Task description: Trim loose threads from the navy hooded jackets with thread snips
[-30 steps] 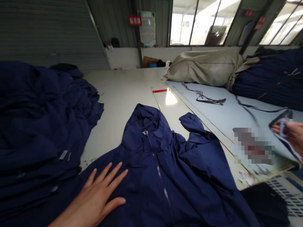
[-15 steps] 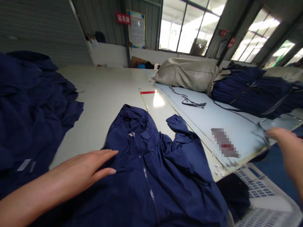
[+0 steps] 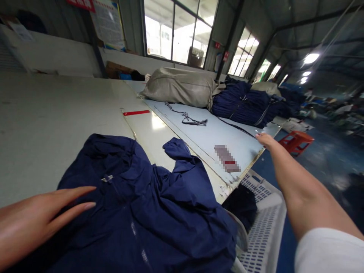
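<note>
A navy hooded jacket [image 3: 176,204] lies front up on the table before me, its hood toward the far side and its zipper down the middle. My left hand [image 3: 65,204] rests over the jacket's left chest beside the collar, fingers stretched and thumb apart, holding nothing. Far to the right, at the table's edge, my right hand [image 3: 264,139] is stretched out with its fingers closed. A small pale glint shows at its fingertips, but what they hold is too small to name. A dark cord [image 3: 237,127] runs along the tabletop up to that hand.
Beyond the cord lie a beige sack [image 3: 179,87] and a tied navy bundle [image 3: 241,102]. Striped strings [image 3: 193,120] and a red strip [image 3: 136,112] lie on the table [image 3: 57,113]. A white plastic basket [image 3: 264,227] stands below its right edge; an orange stool [image 3: 297,142] is farther off.
The view has swung right, so the navy pile at left is out of sight. My right arm has reached farther out along the table's edge. My left hand stays at the jacket.
</note>
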Available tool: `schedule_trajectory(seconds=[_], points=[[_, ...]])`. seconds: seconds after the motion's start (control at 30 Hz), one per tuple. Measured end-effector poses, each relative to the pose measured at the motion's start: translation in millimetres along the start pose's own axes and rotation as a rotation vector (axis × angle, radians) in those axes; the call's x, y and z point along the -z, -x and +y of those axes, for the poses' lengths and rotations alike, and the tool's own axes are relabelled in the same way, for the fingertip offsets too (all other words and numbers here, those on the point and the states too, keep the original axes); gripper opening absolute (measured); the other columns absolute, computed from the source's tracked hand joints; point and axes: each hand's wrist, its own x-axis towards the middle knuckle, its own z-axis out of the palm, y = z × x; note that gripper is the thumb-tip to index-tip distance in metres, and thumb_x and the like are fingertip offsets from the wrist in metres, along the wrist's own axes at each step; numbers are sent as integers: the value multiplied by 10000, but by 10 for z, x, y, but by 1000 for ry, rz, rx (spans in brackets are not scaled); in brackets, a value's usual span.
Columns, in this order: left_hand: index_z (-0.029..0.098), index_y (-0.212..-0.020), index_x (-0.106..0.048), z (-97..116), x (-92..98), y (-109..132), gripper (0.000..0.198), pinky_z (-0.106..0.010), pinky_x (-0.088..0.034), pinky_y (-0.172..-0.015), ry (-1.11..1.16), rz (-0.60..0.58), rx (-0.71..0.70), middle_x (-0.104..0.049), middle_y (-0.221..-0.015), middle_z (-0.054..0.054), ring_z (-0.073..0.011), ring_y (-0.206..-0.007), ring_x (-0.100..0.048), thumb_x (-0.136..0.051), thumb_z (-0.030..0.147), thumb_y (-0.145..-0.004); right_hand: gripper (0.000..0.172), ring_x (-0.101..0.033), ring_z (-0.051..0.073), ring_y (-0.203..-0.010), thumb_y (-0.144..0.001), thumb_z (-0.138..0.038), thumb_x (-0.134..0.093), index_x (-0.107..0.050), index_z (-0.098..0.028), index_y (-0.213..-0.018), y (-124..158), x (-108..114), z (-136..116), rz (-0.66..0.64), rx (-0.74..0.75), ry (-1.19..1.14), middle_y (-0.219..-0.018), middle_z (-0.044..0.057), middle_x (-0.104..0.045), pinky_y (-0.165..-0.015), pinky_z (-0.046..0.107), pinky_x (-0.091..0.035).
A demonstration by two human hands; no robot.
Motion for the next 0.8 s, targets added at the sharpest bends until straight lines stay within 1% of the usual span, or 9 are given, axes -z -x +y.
schedule_trajectory(seconds=[0.1,0.17,0.2,0.3,0.4,0.53,0.67,0.73,0.8], points=[[236,-957,-762,206,220,-113,551,-440,-555,-856,18,-103,45,-792,-929,-10,-292,-819,-728,-463,654,-760,303,-661,192,-940,-971,-344,-573,-601,-143,-1196,199,-77,-274,-202,32,-231,-1130,86,-651,-813,388,-570],[175,-949,-762,396,329,-188,467,-483,-511,-933,143,-151,102,-783,-990,-70,-331,-918,-706,-514,528,-773,305,-673,168,-786,-1009,-351,-485,-622,-113,-1140,414,-145,-607,-345,135,-405,-932,89,-689,-760,350,-565],[171,-1011,-748,474,340,-225,440,-447,-481,-991,182,-175,105,-765,-1082,-72,-307,-1015,-682,-509,478,-805,337,-670,165,-715,-1021,-360,-436,-633,-103,-1113,546,-178,-813,-418,199,-492,-825,90,-689,-742,341,-558],[179,-1083,-715,574,211,-294,395,-364,-481,-988,238,-161,175,-738,-1145,-74,-246,-1042,-662,-532,385,-800,378,-670,177,-684,-955,-467,-514,-663,-132,-1046,1048,-246,-1514,-643,409,-738,-790,87,-693,-728,337,-542],[148,-1202,-640,548,1,-263,490,-378,-509,-904,296,-96,283,-714,-1120,-115,-236,-898,-660,-635,349,-755,408,-615,143,-681,-855,-529,-623,-673,-174,-1051,1653,-310,-2219,-827,590,-935,-863,54,-664,-690,296,-519],[163,-1149,-625,495,-168,-156,517,-366,-520,-784,439,-59,400,-706,-1040,-95,-183,-712,-609,-755,274,-662,419,-447,92,-541,-862,-539,-557,-655,-169,-1032,2349,-557,-2953,-1040,673,-1125,-710,-14,-517,-516,241,-409],[168,-1133,-591,470,-216,-84,470,-273,-485,-550,675,-93,504,-672,-1089,-99,-91,-532,-534,-725,241,-688,438,-353,82,-496,-854,-570,-555,-643,-155,-962,2654,-980,-3273,-1056,684,-1154,-616,-53,-406,-458,215,-310],[162,-1150,-570,478,-225,-66,454,-236,-434,-451,816,-148,548,-655,-1129,-120,-66,-476,-523,-690,269,-725,460,-335,83,-503,-853,-599,-550,-631,-160,-961,2661,-1175,-3285,-996,680,-1173,-614,-61,-382,-460,210,-283],[151,-1162,-556,495,-228,-59,452,-214,-404,-407,937,-217,580,-684,-1018,-104,-67,-446,-523,-671,285,-745,463,-358,86,-521,-846,-603,-570,-634,-163,-978,2615,-1307,-3244,-955,689,-1179,-639,-49,-429,-477,215,-299]])
